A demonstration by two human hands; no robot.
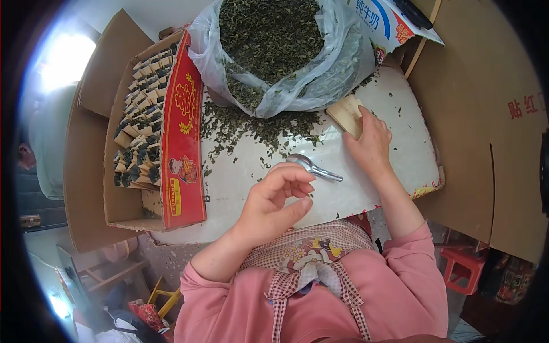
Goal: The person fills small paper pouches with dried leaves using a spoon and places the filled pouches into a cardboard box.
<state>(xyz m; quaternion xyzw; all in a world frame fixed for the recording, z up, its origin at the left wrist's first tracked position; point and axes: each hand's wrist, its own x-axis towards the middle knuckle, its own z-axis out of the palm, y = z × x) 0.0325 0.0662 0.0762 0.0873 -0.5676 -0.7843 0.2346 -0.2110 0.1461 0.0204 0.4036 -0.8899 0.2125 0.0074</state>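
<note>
My right hand point(373, 140) is at a stack of small tan paper packets point(345, 114) on the white tabletop, thumb on the near side and fingers over the right edge. My left hand point(277, 197) hovers over the near part of the table, fingers curled with a gap to the thumb, and nothing shows in it. Just beyond it lies a metal spoon point(320, 170), partly behind the fingers. Loose dried green leaves point(263, 128) are scattered past the spoon, in front of a clear plastic bag point(349, 74) filled with the same dried leaves point(271, 37).
At the left a red-sided cardboard box point(184, 194) holds rows of filled paper packets point(146, 103). A large cardboard carton point(469, 126) borders the table's right side. Behind the bag is a printed milk carton point(389, 23). A red plastic stool point(462, 270) stands below right.
</note>
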